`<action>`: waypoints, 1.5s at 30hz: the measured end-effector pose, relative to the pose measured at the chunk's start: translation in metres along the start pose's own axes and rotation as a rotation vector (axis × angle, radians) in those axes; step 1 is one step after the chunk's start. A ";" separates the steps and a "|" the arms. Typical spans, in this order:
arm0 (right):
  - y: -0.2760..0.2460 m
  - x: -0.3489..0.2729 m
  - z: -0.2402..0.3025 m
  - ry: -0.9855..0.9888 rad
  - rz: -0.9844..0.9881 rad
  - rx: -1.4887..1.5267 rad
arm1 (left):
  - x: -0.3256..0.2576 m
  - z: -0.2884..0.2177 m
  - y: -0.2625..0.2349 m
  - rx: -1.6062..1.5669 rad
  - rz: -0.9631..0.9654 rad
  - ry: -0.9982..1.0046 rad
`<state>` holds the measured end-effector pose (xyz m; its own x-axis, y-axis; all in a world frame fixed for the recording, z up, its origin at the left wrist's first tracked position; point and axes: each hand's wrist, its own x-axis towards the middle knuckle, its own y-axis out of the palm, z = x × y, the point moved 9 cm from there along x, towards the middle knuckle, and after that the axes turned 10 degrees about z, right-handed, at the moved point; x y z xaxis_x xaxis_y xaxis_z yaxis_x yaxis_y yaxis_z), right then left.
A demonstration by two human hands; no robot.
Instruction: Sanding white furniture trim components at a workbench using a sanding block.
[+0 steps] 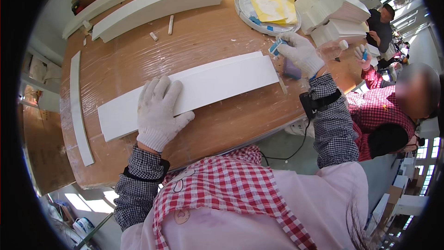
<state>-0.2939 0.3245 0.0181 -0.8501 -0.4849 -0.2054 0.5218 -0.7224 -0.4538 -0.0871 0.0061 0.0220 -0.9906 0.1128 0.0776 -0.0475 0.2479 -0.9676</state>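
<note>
A long white board (226,79), made of what look like two overlapping layers, lies across the brown table (203,41) in front of me. My left hand (159,111), in a white knit glove, rests flat on its left part with the fingers stretched out and the thumb over the near edge. Beyond the board's right end, my gloved right hand (303,55) is raised and closed around a small blue block (277,46). Just below that hand is a purple block (291,69). A thin pale stick (282,85) lies by the board's right end.
Curved white panels (157,7) stand along the far left, and a narrow white strip (79,106) lies at the left edge. A round tray (238,7) holds yellow sheets (273,5). Stacked white pieces (340,9), a clear bottle (330,50) and a co-worker (384,106) are at right.
</note>
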 end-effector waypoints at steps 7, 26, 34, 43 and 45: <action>-0.002 0.001 0.025 -0.022 -0.067 -0.577 | -0.001 -0.002 -0.001 0.021 -0.026 -0.007; -0.009 0.010 0.048 0.068 -0.030 -0.520 | 0.005 0.004 -0.002 0.012 0.075 -0.068; -0.002 0.006 0.057 0.093 0.034 -0.613 | 0.005 0.002 -0.008 0.005 0.032 -0.040; -0.010 0.006 0.047 -0.024 -0.057 -0.457 | 0.006 0.001 -0.012 0.008 0.022 -0.028; 0.009 0.006 0.047 -0.039 -0.004 -0.684 | 0.006 0.001 -0.013 0.012 0.016 -0.026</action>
<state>-0.2903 0.2915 0.0538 -0.8420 -0.5097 -0.1768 0.3450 -0.2569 -0.9028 -0.0926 0.0027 0.0350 -0.9943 0.0912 0.0560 -0.0331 0.2351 -0.9714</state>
